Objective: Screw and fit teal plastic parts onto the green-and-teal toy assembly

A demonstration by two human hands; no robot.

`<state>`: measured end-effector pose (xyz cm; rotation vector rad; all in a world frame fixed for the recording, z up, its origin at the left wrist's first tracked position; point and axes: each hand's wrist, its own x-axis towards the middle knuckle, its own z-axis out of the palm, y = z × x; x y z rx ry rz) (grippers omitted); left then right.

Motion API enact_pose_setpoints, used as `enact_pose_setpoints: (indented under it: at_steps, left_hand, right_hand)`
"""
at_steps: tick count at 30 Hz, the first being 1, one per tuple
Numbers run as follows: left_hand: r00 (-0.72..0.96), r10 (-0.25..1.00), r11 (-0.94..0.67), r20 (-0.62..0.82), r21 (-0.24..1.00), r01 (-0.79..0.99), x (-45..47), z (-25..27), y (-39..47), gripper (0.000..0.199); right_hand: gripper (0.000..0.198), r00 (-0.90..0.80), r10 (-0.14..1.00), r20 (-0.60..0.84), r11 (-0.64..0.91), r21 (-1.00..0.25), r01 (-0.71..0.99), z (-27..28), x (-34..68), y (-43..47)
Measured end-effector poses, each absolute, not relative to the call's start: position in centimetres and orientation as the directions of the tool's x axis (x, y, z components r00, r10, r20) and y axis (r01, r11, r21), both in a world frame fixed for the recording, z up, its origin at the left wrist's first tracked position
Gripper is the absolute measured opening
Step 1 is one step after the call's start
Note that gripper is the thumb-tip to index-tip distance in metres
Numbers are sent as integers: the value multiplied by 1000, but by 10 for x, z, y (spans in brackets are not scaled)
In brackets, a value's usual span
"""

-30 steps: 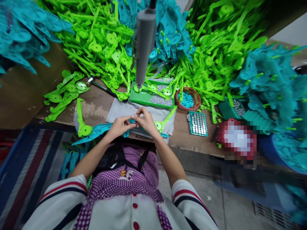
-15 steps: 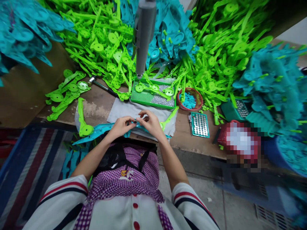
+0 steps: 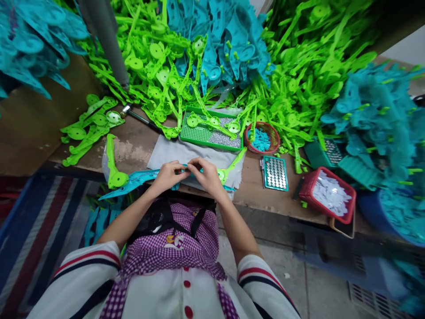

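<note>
My left hand [image 3: 168,175] and my right hand [image 3: 207,174] meet at the near edge of the workbench, fingers pinched together on a long teal plastic part [image 3: 133,181] that lies across a grey cloth [image 3: 172,153]. The part's pointed end sticks out to the left past the bench edge. A green plastic piece with a round disc [image 3: 229,168] lies under my right hand. Just beyond the cloth sits a green perforated tray [image 3: 199,133] holding small metal bits and green pieces.
Big heaps of green parts [image 3: 299,88] and teal parts [image 3: 226,40] crowd the back and both sides. A red basket of teal discs [image 3: 261,137], a teal tray of round cells [image 3: 275,173], a red basket of white pieces [image 3: 330,195] and a hanging grey tool [image 3: 106,40] are nearby.
The hanging grey tool has swung from above the green tray away to the upper left. Both hands have stayed on the teal part, drawing slightly closer to the bench edge.
</note>
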<state>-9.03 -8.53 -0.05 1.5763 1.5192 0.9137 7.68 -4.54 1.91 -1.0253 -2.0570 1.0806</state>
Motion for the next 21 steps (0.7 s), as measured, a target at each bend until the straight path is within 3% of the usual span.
enact_pose_setpoints:
  at_steps: [5, 13, 16, 21]
  left_hand:
    - [45, 999, -7, -16, 885, 466, -91, -3, -85, 11]
    - [-19, 999, -13, 28, 829, 558, -87, -7, -84, 13]
    - [-51, 994, -48, 101, 789, 613, -86, -8, -90, 4]
    - [-86, 936, -176, 341, 666, 725, -84, -14, -104, 5]
  right_hand:
    - [19, -599, 774, 207, 477, -812, 335, 19, 81, -49]
    - [21, -523, 838, 156, 413, -807, 422, 17, 70, -46]
    - [17, -479, 871, 110, 353, -817, 455, 14, 72, -43]
    - [15, -478, 877, 44, 305, -820, 485, 2, 74, -36]
